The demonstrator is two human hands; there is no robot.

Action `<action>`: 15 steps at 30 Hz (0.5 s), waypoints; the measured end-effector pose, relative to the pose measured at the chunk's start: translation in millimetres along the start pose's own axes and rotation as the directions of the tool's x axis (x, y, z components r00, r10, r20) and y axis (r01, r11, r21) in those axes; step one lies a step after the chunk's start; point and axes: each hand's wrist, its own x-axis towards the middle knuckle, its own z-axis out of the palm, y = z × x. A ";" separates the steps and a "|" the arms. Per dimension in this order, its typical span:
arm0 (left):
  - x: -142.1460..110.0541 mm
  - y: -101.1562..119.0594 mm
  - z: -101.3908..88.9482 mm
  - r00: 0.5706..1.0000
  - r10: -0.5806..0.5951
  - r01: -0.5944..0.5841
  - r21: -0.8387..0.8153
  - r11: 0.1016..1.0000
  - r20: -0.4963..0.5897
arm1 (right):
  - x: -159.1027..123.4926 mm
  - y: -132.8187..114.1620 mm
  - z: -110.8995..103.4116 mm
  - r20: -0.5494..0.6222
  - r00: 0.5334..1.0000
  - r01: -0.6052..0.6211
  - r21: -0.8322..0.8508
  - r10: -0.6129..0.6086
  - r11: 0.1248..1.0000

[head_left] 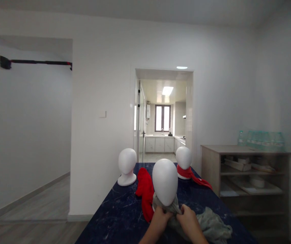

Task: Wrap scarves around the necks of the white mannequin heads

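Both my hands pinch the grey scarf point(209, 223) at the near head's point(165, 182) neck, low centre of the frame: left hand point(160, 218) and right hand point(189, 218) closed on its cloth. Red scarf point(145, 193) lies just left; two more heads point(127, 166) stand behind on the table point(115, 217).

My hands point(174, 220) pinch soft, matt grey cloth point(211, 225) at the neck of a smooth, matt white mannequin head point(165, 181). Beside that head lies fuzzy red cloth point(145, 193) on the glossy, marbled dark-blue counter point(115, 217).
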 end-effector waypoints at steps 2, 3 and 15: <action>2.1 -1.8 1.3 0.998 -0.050 0.044 -0.169 0.985 -0.031 | 2.7 4.2 -0.4 0.012 1.000 0.006 -0.051 -0.005 0.999; 2.9 -2.0 2.2 0.996 -0.081 0.068 -0.248 0.966 -0.042 | 3.9 4.9 -0.5 0.018 1.000 0.011 -0.079 -0.009 0.997; 10.6 46.2 -52.7 0.719 -0.596 0.692 -0.284 0.664 0.358 | 2.5 2.0 -10.8 0.010 0.992 0.124 -0.289 -0.126 0.949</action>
